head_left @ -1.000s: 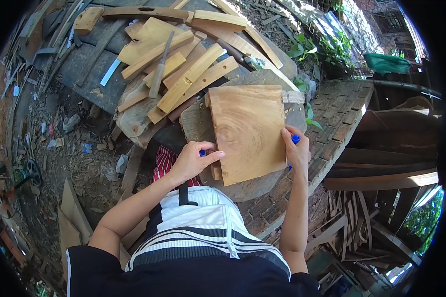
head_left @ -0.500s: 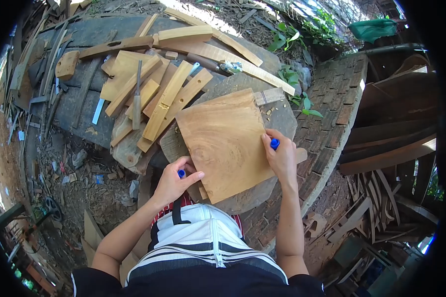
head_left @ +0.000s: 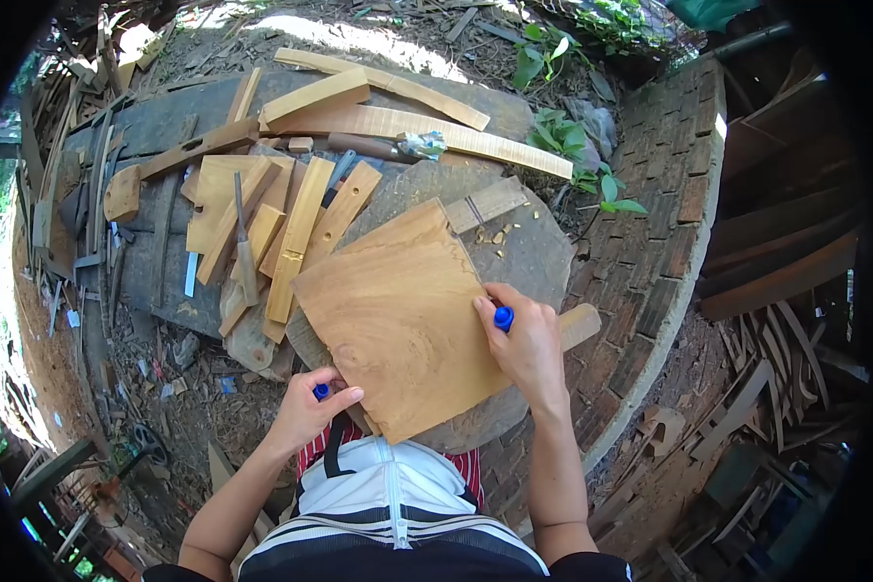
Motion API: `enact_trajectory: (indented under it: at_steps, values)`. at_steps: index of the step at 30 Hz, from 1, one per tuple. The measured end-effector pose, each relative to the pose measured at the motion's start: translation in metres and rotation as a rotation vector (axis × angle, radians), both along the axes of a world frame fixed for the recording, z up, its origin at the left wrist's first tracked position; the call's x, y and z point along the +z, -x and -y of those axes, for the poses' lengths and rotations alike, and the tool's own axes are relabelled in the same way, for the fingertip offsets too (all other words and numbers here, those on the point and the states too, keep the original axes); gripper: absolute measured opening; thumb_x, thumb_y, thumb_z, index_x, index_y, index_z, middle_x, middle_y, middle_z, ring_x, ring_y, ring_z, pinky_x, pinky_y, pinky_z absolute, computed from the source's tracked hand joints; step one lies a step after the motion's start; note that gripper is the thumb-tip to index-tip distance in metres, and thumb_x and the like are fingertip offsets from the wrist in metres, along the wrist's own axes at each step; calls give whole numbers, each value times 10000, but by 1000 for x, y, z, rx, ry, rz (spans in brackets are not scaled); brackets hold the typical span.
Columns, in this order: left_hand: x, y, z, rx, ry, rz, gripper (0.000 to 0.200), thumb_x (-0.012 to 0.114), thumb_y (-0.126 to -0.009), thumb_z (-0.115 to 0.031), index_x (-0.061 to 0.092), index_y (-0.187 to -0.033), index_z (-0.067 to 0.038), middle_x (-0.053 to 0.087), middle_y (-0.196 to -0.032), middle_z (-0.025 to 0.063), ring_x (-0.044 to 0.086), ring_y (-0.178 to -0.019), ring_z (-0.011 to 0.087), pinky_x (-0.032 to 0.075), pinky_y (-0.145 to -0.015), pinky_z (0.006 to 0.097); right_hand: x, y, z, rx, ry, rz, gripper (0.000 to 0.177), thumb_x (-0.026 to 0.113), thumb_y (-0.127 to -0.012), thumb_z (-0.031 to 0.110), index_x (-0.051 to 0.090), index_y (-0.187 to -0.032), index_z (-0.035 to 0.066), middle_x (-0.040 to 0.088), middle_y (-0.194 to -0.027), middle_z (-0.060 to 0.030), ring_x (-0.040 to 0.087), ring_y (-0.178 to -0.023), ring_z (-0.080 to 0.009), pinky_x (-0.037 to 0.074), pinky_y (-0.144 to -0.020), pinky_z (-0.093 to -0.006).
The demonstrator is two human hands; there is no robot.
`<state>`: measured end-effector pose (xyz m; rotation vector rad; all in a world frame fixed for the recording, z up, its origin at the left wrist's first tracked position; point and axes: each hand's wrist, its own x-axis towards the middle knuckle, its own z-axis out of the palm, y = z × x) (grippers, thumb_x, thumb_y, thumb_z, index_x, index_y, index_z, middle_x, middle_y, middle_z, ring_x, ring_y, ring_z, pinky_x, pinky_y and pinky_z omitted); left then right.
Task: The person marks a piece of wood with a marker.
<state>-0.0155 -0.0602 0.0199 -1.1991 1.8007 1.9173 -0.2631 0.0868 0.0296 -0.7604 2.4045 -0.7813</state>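
Note:
A flat, roughly square wooden board (head_left: pixel 388 320) with curved grain lies tilted over a wooden strip (head_left: pixel 495 202) on a grey, stump-like block (head_left: pixel 543 242). My left hand (head_left: pixel 306 412) pinches the board's lower-left edge, thumb on top. A small blue cap-like piece (head_left: pixel 321 392) also sits in those fingers. At the right edge, my right hand (head_left: pixel 531 349) grips the board with the thumb on its face. The blue end of what looks like a marker (head_left: pixel 503 318) sticks out of that hand; the rest is hidden by the palm. Small wood chips (head_left: pixel 493 237) lie beyond the board.
Several cut wooden pieces (head_left: pixel 301 228) are piled at the left, with a chisel (head_left: pixel 243 233) on top. A long curved strip (head_left: pixel 407 124) lies behind them. A low brick wall (head_left: pixel 640 242) runs along the right; curved offcuts (head_left: pixel 761 388) are stacked past it.
The board has turned slightly counter-clockwise and sits lower and further left in view, with both hands still on it. The surroundings have shifted too, as my head moved.

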Motion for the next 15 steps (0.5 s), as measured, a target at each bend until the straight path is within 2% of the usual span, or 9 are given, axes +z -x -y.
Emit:
enact_trajectory:
  at_steps: [5, 7, 8, 9, 12, 13, 15]
  values:
    - [3, -1, -6, 74, -8, 80, 207, 724, -849, -151, 701, -961, 21, 641, -760, -35, 477, -665, 26, 387, -594, 217, -4, -3, -3, -2, 45, -72, 241, 643, -899, 232, 666, -1057, 51, 685, -867, -178, 666, -773, -380, 525, -657, -442]
    - [2, 1, -13, 182, -22, 31, 198, 725, -834, -122, 705, -967, 23, 668, -813, -23, 494, -694, 21, 392, -634, 199, -3, -4, -4, 34, 40, -70, 265, 640, -900, 237, 649, -1096, 58, 673, -823, -160, 658, -710, -384, 523, -618, -448]
    - [9, 7, -13, 168, 1, 61, 203, 727, -842, -130, 706, -971, 26, 655, -791, -32, 476, -673, 19, 374, -610, 201, -6, -4, -6, 69, 39, -142, 272, 639, -899, 231, 641, -1105, 53, 651, -754, -127, 662, -631, -331, 524, -553, -416]
    - [13, 10, -13, 154, 24, 97, 209, 729, -849, -137, 707, -975, 29, 641, -769, -41, 458, -652, 18, 355, -586, 203, -5, -6, -6, 41, 42, -128, 272, 639, -899, 231, 641, -1105, 53, 651, -754, -127, 662, -631, -331, 524, -553, -416]
    - [14, 8, -10, 105, 53, 203, 189, 735, -845, -129, 709, -948, 27, 644, -765, -31, 468, -652, 22, 355, -590, 199, -5, -11, -4, 117, -30, -309, 258, 636, -895, 201, 647, -1078, 19, 619, -685, -63, 667, -579, -191, 511, -474, -322]
    - [15, 7, -9, 101, 59, 226, 189, 735, -845, -129, 709, -948, 27, 644, -765, -31, 468, -652, 22, 355, -590, 199, -6, -12, -5, 113, -26, -287, 258, 636, -895, 201, 647, -1078, 19, 619, -685, -63, 667, -579, -191, 511, -474, -322]
    - [15, 9, -9, 123, 31, 174, 170, 743, -837, -123, 708, -917, 23, 634, -746, -29, 463, -643, 25, 350, -586, 199, -5, -11, -5, 79, -16, -157, 294, 643, -903, 211, 631, -1135, 33, 651, -776, -109, 659, -613, -281, 510, -519, -383]
